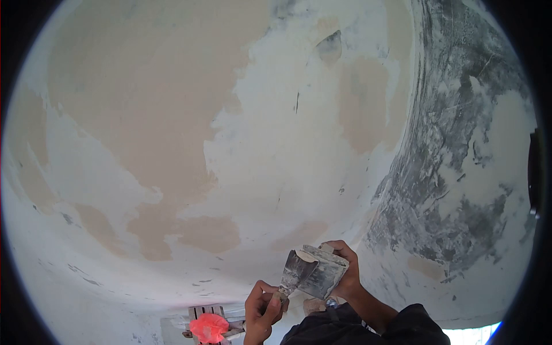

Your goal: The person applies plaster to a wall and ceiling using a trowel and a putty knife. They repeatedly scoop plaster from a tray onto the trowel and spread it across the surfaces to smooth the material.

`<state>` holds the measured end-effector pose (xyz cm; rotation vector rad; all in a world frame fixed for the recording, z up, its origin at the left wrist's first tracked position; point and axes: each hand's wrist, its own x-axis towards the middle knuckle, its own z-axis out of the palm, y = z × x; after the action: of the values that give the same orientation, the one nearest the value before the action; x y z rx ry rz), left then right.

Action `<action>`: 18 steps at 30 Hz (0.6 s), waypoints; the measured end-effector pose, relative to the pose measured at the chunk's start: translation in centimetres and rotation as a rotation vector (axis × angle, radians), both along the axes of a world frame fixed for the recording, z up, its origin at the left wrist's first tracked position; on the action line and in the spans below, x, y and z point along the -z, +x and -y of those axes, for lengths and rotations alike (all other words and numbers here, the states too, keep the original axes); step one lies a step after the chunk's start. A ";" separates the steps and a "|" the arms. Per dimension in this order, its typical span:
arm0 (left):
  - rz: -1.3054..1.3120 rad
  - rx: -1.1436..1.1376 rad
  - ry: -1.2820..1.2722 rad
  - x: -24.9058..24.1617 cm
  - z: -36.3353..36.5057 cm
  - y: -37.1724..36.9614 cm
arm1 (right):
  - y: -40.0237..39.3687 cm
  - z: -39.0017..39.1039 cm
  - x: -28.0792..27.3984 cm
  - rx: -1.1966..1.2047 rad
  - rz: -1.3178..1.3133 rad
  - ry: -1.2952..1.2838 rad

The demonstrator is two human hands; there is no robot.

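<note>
Scraper [298,270] and flat plate [326,277] meet at about 5:30 in the head view, the scraper's broad dark blade lying over the plate's near left edge. The left hand [264,307], at 6 o'clock, has its fingers curled closed round the scraper's short handle, thumb along the top; the blade tilts up towards 1 o'clock. The right hand [347,270], just off to the plate's 2 o'clock side, grips the plate by its far edge, its fingers bent over the rim and opened only as far as the plate's thickness. Pale paste [306,255] clings at the scraper's tip, and grey-white smears coat the plate's face.

Low down, between 6 and 7 o'clock, a bright pinkish-red bundle [209,328] sits on a slatted grey stand [194,313]. It looks like a crumpled plastic bag, though the glare leaves that uncertain, and any contents are hidden. A bluish round thing [332,302] shows just below the plate, beside dark clothing [368,330].

Curved wall surface [276,144] fills most of the view, off-white with beige patches from 9 round to 12 o'clock and again near 1. From 1 to 4 o'clock runs a rough dark grey area [437,172], streaked with white. A dark object [535,172] stands at the rim near 3 o'clock.
</note>
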<state>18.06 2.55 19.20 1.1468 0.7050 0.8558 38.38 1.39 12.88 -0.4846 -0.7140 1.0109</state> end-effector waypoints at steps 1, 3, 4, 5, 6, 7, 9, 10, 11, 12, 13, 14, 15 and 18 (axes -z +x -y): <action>0.016 -0.005 0.026 -0.1 -0.1 0.1 | 0.1 0.4 0.6 -0.002 0.002 0.003; 0.033 -0.015 0.059 -0.1 -0.3 0.1 | 0.4 1.0 2.3 -0.113 0.121 -0.111; 0.018 -0.060 0.142 0.1 -0.2 0.3 | -0.1 0.9 2.8 -0.027 0.165 -0.131; 0.003 -0.105 0.227 0.3 -0.1 0.5 | -0.2 1.2 3.0 -0.030 0.166 -0.125; 0.004 -0.107 0.233 1.0 -0.1 0.7 | 0.0 1.8 3.1 -0.206 -0.266 -0.188; -0.011 -0.173 0.321 2.1 -0.2 1.0 | 0.0 2.2 3.2 -0.381 -0.695 -0.247; -0.027 -0.236 0.405 3.7 -0.7 1.2 | -0.2 2.6 3.1 -0.307 -0.691 -0.267; -0.062 -0.249 0.513 4.4 -0.9 1.2 | -0.1 2.6 2.4 -0.292 -0.715 -0.253; -0.097 -0.258 0.621 4.7 -1.0 1.3 | -0.3 2.4 -0.9 -0.275 -0.740 -0.240; -0.099 -0.247 0.618 4.8 -1.0 1.4 | -1.1 3.6 -5.1 0.009 -0.207 -0.479; -0.179 -0.261 0.711 4.8 -1.0 1.7 | -0.9 3.3 -3.3 0.018 -0.214 -0.482; -0.257 -0.275 0.807 4.8 -1.0 1.9 | -0.6 2.5 -0.1 -0.169 -0.483 -0.372; -0.255 -0.268 0.809 5.1 -1.1 2.1 | -0.3 2.0 1.6 -0.357 -0.745 -0.247; -0.220 -0.325 0.939 6.7 -2.4 2.5 | -0.6 2.4 1.7 -0.414 -0.782 -0.219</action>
<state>20.60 4.93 12.51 2.0168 0.6876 1.4229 37.74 -0.98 11.17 -0.0928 0.0104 1.5470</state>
